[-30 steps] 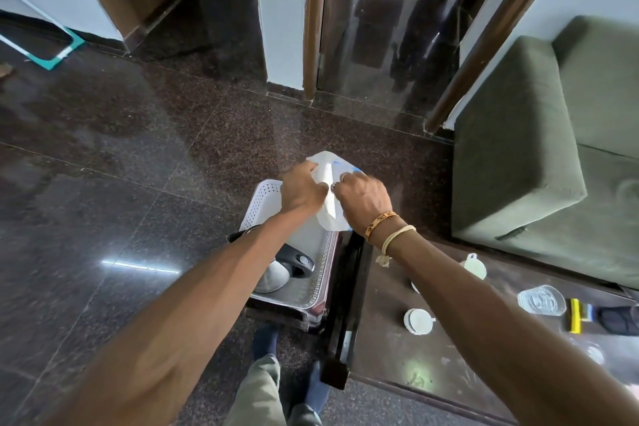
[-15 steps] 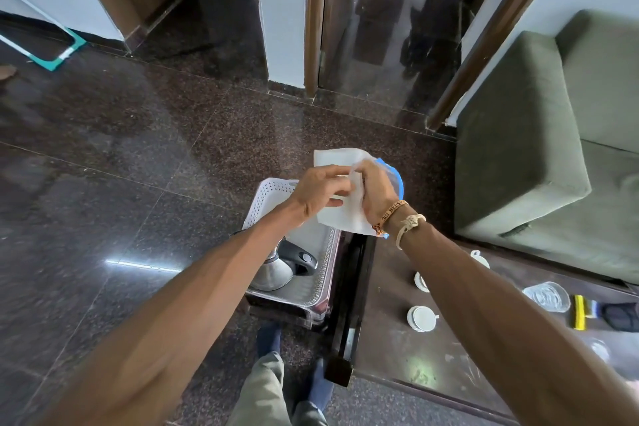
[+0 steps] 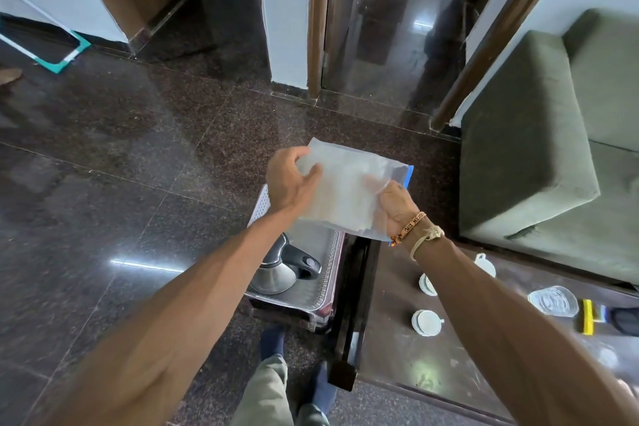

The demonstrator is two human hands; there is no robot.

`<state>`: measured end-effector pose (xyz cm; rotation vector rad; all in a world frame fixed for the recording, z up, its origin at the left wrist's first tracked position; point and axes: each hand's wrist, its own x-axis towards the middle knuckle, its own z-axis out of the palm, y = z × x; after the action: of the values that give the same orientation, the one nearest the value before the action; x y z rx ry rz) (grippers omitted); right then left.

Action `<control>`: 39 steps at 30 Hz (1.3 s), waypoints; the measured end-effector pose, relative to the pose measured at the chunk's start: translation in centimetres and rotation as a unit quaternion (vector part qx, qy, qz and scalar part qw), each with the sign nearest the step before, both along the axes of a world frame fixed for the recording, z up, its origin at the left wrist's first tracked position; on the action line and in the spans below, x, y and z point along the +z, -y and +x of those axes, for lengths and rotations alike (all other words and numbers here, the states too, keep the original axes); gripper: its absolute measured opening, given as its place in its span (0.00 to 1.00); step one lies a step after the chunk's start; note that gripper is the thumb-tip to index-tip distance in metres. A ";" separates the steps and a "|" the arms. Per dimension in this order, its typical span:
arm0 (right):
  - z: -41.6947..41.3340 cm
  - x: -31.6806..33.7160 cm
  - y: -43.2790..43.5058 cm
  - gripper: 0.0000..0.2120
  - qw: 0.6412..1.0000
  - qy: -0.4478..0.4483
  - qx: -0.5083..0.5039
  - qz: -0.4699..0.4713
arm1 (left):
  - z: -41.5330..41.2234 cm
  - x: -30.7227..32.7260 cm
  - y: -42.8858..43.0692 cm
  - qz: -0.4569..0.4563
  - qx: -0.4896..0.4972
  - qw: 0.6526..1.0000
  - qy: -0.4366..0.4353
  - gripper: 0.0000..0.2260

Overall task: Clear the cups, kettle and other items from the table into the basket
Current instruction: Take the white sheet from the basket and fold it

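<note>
Head view, only view on file.

Both hands are holding a clear zip-top plastic bag w/ a blue seal strip, spread flat in the air over the far end of the basket. Left hand is gripping the bag's left edge, thumb on top, fingers curled under. Right hand is pinching the right side near the blue strip; fingertips are showing through the film. Bag is looking empty or nearly so; contents can't be confirmed, film is blurred.

Handling, in my judgement: bag is very light, limp, slick, no fragility. It is sagging between the two grips, so edge or corner holds are fitting; the stiffer seal strip is the best purchase. Likely to drift if dropped from height, so release low.

Basket is sitting on the floor, just beside the left end of the desk. Steel kettle w/ black handle is already lying inside it.

Remaining on desk: three white cups, one partly hidden behind the right forearm. Ceramic, so fragile; take by the body or the handle. Also a clear glass dish, a yellow sponge and a dark item at frame edge, unidentifiable. Task approx. early to mid stage.
</note>
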<state>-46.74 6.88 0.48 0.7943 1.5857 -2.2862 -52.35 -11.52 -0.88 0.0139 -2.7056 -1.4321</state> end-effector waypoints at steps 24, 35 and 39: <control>-0.5 -3.1 -10.6 0.12 0.966 0.017 -0.241 -0.093 | -7.2 -4.4 8.1 0.203 -0.013 0.958 0.203 0.08; -2.9 -8.9 -1.7 0.13 0.994 0.089 -0.030 -0.056 | -9.1 -8.2 6.8 0.241 -0.030 0.925 0.293 0.11; -4.2 -13.4 1.1 0.16 0.991 0.127 -0.026 -0.039 | -10.0 -12.4 6.9 0.031 -0.004 0.957 0.289 0.14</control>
<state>-50.95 5.81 -12.89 1.0690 1.3697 -2.1650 -62.35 -18.44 -13.30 0.5045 -3.0919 -1.7382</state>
